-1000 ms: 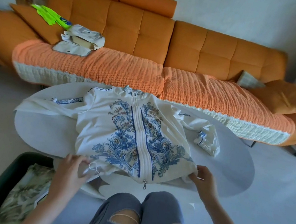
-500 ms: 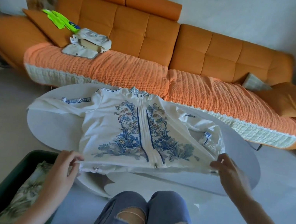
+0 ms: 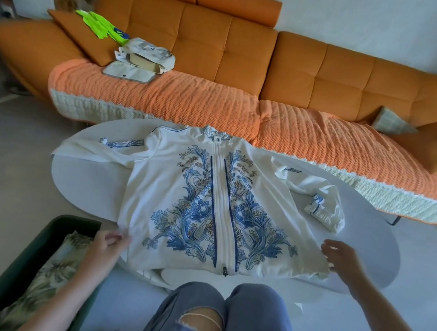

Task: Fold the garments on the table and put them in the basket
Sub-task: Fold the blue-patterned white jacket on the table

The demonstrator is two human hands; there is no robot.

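Observation:
A white zip jacket (image 3: 167,194) with blue floral embroidery lies front-up on the oval white table (image 3: 86,181), collar toward the sofa. Its left sleeve stretches out flat; its right sleeve (image 3: 318,198) is bent back on itself. My left hand (image 3: 109,242) pinches the jacket's near left hem corner. My right hand (image 3: 341,256) holds the near right hem corner, fingers curled at the fabric edge. The hem hangs slightly over the table's near edge above my knees. A dark green basket (image 3: 25,257) sits on the floor at lower left with a folded leaf-print garment (image 3: 51,276) inside.
An orange sofa (image 3: 229,52) with an orange knit throw runs behind the table. On its left seat lie neon green gloves (image 3: 102,25), a cream bag (image 3: 146,53) and a flat pouch. Cushions sit at the sofa's right end. Bare floor surrounds the table.
The jacket's hem was lifted and pulled toward me, and now lies spread flatter and wider. My hands have moved apart along the hem to its corners.

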